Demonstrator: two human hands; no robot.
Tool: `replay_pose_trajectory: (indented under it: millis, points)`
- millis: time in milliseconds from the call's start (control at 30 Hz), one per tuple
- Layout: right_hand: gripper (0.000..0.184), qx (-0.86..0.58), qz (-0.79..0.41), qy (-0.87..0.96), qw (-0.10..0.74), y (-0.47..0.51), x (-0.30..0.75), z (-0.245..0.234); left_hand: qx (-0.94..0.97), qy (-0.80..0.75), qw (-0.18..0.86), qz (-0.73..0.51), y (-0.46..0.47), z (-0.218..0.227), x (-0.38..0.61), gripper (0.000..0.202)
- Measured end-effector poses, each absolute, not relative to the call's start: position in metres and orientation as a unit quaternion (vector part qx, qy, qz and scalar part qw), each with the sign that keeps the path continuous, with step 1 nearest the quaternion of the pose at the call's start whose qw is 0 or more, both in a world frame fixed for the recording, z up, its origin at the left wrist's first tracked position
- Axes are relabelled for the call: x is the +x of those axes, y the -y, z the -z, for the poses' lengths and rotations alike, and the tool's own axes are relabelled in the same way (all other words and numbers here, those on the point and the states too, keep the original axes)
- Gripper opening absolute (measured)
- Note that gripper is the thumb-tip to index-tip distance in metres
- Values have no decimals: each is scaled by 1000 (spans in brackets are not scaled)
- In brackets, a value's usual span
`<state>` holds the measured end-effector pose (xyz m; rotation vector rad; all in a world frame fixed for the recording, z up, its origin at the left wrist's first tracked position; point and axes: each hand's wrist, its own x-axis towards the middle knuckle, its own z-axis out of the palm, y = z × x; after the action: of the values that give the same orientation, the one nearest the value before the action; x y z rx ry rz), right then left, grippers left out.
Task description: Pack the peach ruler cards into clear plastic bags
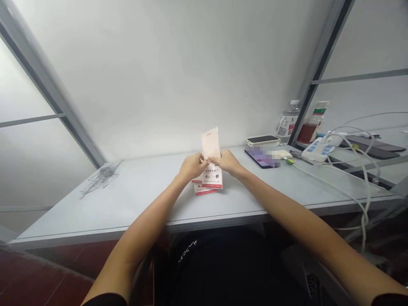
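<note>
Head view: both hands are meeting over the middle of the white table (145,199), where the left hand (192,165) and the right hand (228,162) are pinching a pale packet (211,143) low down, their thumbs nearly touching and their fingers closing narrowly around it. The packet is standing up between the hands, in front of the wall. Just below, red-banded packets (212,184) are lying overlapped on the table; the hands are covering their upper parts, so whether the front one is joining the raised panel cannot be told.

The step in hand seems to be working at the packet's lower end. Doing it well probably means keeping the pinch light and even, so the thin material is not creasing, and letting one hand steady while the other is doing the fine work, without pushing the lower packets askew.

The raised packet's long axis is running roughly up and down, its top pointing upward and leaning slightly left. The lower packets are turning their red bands toward the person, their print reading upright from this side.
</note>
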<state>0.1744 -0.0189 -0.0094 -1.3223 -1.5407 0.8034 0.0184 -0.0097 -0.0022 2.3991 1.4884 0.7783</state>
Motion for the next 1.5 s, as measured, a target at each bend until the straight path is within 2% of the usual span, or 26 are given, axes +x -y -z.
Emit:
replay_pose_trajectory:
  millis: [233, 467, 667, 1000, 1133, 1267, 1400, 1500]
  points:
    - [26, -453, -443, 604, 485, 19, 177, 12, 828, -478, 78, -281, 7, 3, 13, 25]
    - [24, -445, -466, 570, 511, 15, 178, 14, 785, -542, 65, -292, 4, 5, 12, 20]
    - [22, -441, -490, 546, 516, 17, 179, 11, 748, -593, 122, -273, -2, 6, 7, 20]
    - [25, -431, -510, 520, 532, 11, 181, 13, 705, -570, 305, -291, -11, 1, -1, 23]
    - [26, -443, -483, 535, 533, 9, 180, 18, 718, -568, 213, -342, -3, 1, 3, 18]
    - [24, -433, -470, 559, 528, 11, 178, 19, 774, -462, 109, -418, 5, 3, 9, 25]
    - [27, -396, -486, 561, 540, 14, 177, 17, 771, -483, 143, -390, 6, 5, 13, 20]
    - [26, -372, -513, 559, 536, 15, 178, 15, 749, -515, 193, -371, 2, 7, 13, 29]
